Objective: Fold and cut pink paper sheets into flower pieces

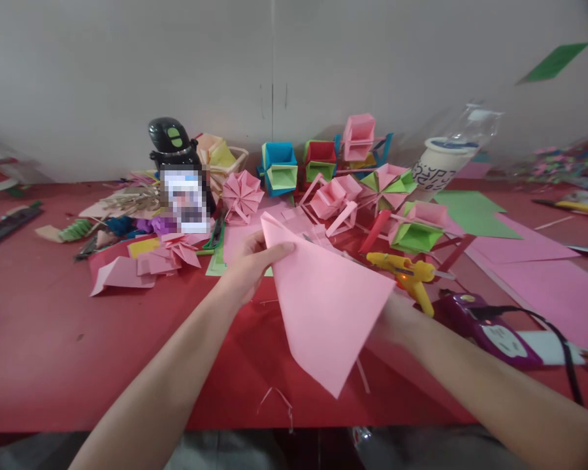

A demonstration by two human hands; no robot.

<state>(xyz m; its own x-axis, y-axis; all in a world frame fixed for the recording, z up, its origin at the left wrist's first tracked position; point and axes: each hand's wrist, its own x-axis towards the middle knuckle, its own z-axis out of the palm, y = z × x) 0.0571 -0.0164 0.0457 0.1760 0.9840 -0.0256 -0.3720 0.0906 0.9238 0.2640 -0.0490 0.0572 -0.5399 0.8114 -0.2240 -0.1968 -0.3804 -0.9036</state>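
A sheet of pink paper (pixel 328 307) hangs tilted above the red table, its upper left corner pinched between the thumb and fingers of my left hand (pixel 249 264). My right hand (pixel 389 320) is behind the sheet's right side. The paper covers its fingers, so whether they grip anything is hidden. A thin dark edge shows just past the sheet's upper rim, too little of it to name. Thin pink paper strips (pixel 277 395) lie on the table below the sheet.
Folded paper models (pixel 333 199) crowd the back. A yellow glue gun (pixel 406 271) and a purple device with a black strap (pixel 490 329) lie to the right, near pink sheets (pixel 553 287). Leftward are a phone (pixel 186 202) on a black stand, paper scraps (pixel 122 274) and a dark cutter (pixel 10 222).
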